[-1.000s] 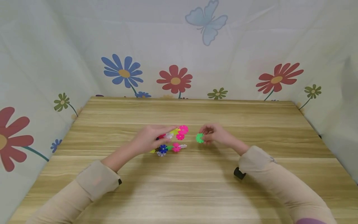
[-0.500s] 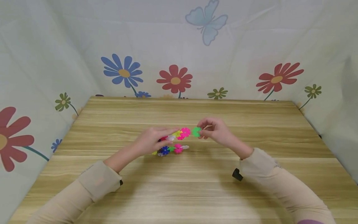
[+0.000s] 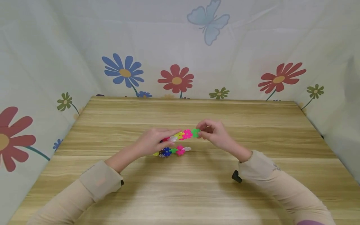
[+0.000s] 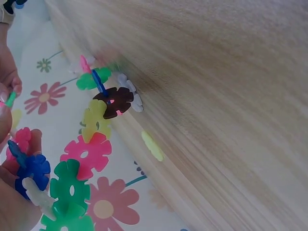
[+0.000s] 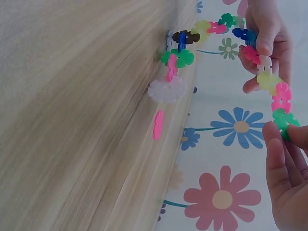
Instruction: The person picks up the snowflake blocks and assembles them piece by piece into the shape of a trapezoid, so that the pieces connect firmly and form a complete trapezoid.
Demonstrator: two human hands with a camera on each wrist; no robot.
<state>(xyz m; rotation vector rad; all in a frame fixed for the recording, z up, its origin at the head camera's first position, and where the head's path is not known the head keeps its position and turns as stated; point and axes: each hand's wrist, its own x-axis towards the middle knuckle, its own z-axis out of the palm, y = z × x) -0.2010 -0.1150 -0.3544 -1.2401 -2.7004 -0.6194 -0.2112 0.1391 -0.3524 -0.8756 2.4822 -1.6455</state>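
Green flower-shaped plastic disc, likely light, stiff, best rim-held: right hand pinches it; left hand grips multicoloured plastic-flower chain.

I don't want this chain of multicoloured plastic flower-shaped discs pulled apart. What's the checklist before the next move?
1. Right hand pinches the bright green plastic flower-shaped disc: ok.
2. Green disc meets the bright pink plastic flower-shaped disc beside it: ok, they touch.
3. Their slots fully seated: cannot tell, too small.
4. Left hand holds the chain between thumb and fingers: ok.
5. Chain's lower part fully resting on the wood-grain table: cannot tell.
6. A hand free for another disc: not ok, both are occupied.
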